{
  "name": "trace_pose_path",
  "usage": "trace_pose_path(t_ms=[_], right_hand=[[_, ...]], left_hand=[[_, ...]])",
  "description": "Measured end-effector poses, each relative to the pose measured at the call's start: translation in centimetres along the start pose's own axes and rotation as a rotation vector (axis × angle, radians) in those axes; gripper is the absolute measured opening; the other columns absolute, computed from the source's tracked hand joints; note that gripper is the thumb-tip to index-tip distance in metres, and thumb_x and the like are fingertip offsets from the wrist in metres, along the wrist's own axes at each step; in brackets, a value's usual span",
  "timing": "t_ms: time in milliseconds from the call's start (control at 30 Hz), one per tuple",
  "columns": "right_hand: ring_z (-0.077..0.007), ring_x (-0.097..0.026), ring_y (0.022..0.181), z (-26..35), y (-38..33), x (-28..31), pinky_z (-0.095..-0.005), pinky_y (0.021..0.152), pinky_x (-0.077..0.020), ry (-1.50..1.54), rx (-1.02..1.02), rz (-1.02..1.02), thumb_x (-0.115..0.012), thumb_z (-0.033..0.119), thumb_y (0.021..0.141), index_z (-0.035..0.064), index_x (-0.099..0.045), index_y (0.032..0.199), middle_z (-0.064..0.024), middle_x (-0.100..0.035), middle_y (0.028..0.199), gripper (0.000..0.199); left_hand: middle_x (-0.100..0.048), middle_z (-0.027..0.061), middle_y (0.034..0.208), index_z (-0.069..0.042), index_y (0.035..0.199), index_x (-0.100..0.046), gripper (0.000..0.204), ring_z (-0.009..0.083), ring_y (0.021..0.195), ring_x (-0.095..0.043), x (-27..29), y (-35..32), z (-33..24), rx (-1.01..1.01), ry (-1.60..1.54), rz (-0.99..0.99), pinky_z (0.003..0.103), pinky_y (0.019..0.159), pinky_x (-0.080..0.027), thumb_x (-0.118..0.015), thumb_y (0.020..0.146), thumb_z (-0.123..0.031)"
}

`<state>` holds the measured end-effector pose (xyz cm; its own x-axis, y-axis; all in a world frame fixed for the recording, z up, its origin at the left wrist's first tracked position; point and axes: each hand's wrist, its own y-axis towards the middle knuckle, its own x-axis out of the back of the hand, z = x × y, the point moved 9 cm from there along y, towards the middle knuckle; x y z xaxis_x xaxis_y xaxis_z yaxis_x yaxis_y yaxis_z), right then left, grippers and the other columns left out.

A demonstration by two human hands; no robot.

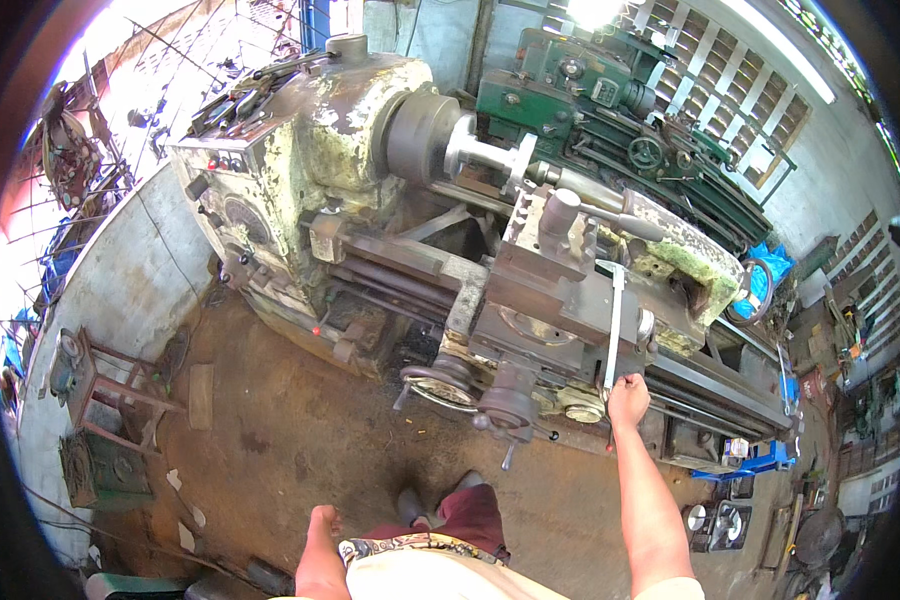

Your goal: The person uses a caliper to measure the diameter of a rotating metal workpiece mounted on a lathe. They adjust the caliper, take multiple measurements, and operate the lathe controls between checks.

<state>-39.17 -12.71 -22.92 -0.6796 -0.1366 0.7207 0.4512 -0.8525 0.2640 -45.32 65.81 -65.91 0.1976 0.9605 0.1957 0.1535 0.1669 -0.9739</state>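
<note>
My right hand (629, 399) is closed in a fist at the lower end of a long silver vernier caliper (616, 325). The caliper's jaws point away from me, over the slide of a large worn lathe. Some of the grip is hidden by the fist itself. Down at my left side hangs my left hand (326, 519), fingers curled in, with nothing visible in it. A bright metal workpiece (485, 152) sits in the lathe's chuck (422, 138), its far end near the tailstock (670, 235). The tool post (560, 215) stands on the slide in front of it.
Handwheels (440, 388) and levers stick out from the lathe's front. Loose tools (250, 98) lie on the headstock. Behind stands a green lathe (570, 95). A small metal stand (120, 375) is by the left wall, and a blue metal frame (755, 463) is at the right.
</note>
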Motion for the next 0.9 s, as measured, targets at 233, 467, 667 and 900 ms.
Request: trace_pose_path(t_ms=[233, 467, 667, 900], right_hand=[[-0.0405, -0.068, 0.085, -0.5, 0.2, -0.4, -0.0458, 0.077, -0.0513, -0.029, 0.005, -0.007, -0.067, 0.015, 0.085, 0.0011, -0.066, 0.090, -0.0214, -0.070, 0.085, 0.015], [-0.0403, -0.068, 0.084, 1.0, -0.3, 0.4, -0.0459, 0.077, -0.0515, -0.022, 0.052, -0.023, -0.067, 0.014, 0.085, 0.0019, -0.067, 0.090, -0.0217, -0.070, 0.085, 0.013], [-0.0404, -0.068, 0.084, 1.2, -0.4, 0.6, -0.0461, 0.077, -0.0517, -0.048, 0.047, -0.026, -0.067, 0.014, 0.085, 0.0023, -0.067, 0.089, -0.0220, -0.070, 0.085, 0.013], [-0.0409, -0.068, 0.084, 0.5, -0.1, 0.5, -0.0491, 0.076, -0.0516, -0.070, 0.067, -0.069, -0.065, 0.018, 0.085, 0.0025, -0.067, 0.089, -0.0213, -0.069, 0.084, 0.016]], left_hand=[[-0.043, 0.0041, 0.056, -0.012, 0.080, -0.051, 0.018, 0.0227, 0.046, -0.044, -0.1, -1.9, -0.5, -0.069, -0.027, -0.105, 0.041, 0.048, -0.040, -0.043, 0.095, -0.017], [-0.026, 0.0000, 0.051, -0.014, 0.073, -0.038, 0.023, 0.0158, 0.041, -0.026, -0.7, -1.3, -0.3, -0.033, -0.100, -0.019, 0.036, 0.042, -0.023, -0.040, 0.096, -0.014], [-0.046, 0.0063, 0.057, -0.010, 0.075, -0.054, 0.026, 0.0239, 0.045, -0.047, 0.1, -1.0, -0.3, -0.070, -0.049, -0.095, 0.042, 0.045, -0.042, -0.040, 0.095, -0.013], [-0.066, 0.0130, 0.105, -0.006, 0.115, -0.062, 0.027, 0.0320, 0.086, -0.065, 0.6, -0.9, -0.3, -0.069, 0.081, -0.079, 0.051, 0.075, -0.054, -0.050, 0.098, -0.023]])
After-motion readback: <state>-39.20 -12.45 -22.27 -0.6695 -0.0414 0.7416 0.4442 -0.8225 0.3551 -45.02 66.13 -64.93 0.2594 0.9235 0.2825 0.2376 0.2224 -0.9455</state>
